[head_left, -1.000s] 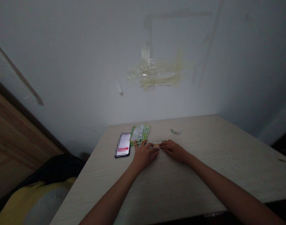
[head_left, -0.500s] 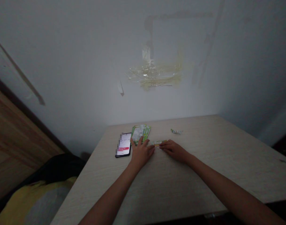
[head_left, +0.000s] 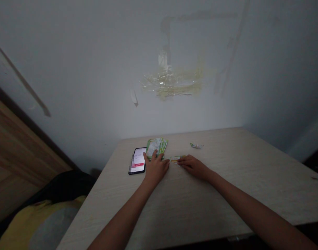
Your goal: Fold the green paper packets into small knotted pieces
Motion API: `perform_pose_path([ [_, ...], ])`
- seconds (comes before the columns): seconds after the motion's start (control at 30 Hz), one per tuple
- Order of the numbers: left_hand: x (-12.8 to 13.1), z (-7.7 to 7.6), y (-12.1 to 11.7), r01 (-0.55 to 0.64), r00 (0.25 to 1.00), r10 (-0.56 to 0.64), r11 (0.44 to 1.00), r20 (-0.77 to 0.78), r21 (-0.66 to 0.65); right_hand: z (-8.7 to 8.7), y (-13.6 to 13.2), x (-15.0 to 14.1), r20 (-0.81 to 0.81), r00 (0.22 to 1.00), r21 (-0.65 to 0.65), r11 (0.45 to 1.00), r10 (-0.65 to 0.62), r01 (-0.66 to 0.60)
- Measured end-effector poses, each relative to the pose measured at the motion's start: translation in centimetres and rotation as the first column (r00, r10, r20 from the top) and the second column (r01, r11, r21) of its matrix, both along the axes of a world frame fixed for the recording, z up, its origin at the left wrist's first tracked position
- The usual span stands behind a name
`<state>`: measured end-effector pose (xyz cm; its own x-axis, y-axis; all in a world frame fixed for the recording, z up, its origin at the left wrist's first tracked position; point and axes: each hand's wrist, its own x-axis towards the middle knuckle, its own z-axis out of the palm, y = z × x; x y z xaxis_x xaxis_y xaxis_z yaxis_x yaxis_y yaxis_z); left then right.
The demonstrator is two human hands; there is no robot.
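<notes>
The person's left hand (head_left: 156,169) is set down with its fingers spread wide, the tips reaching over the near edge of a fanned stack of flat green-and-white printed packets (head_left: 154,145) on a pale wood-grain tabletop (head_left: 226,201). The right hand (head_left: 197,167) has its fingers drawn narrowly together over the right end of a narrow green, white and yellow printed strip (head_left: 175,158); whether they pinch it or only press it cannot be told. The strip lies flat between the two hands, just right of the stack. A black-edged smartphone with a lit screen (head_left: 139,159) lies just left of the stack, and a small crumpled green-and-white wrapper scrap (head_left: 196,146) sits beyond the right hand, apart from it.
</notes>
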<state>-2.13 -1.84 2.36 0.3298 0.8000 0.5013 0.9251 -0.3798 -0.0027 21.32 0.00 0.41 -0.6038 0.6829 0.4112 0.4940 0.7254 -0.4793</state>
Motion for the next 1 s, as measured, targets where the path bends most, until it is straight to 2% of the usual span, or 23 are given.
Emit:
perform_pose_path([
  [0.5,0.4,-1.4,-0.2,0.117,0.993,-0.118,0.993,-0.015,-0.022,-0.1,0.0,0.0,-0.022,1.0,-0.011,1.0,0.001,-0.001],
  [0.77,0.4,-0.8,-0.4,0.143,0.99,-0.143,0.989,0.006,-0.038,-0.1,0.0,-0.1,-0.013,1.0,-0.019,1.0,-0.004,0.003],
  [1.0,0.4,-0.5,-0.4,0.118,0.993,-0.118,0.992,0.019,-0.052,0.2,-0.3,-0.1,-0.008,1.0,-0.019,1.0,0.0,0.0],
])
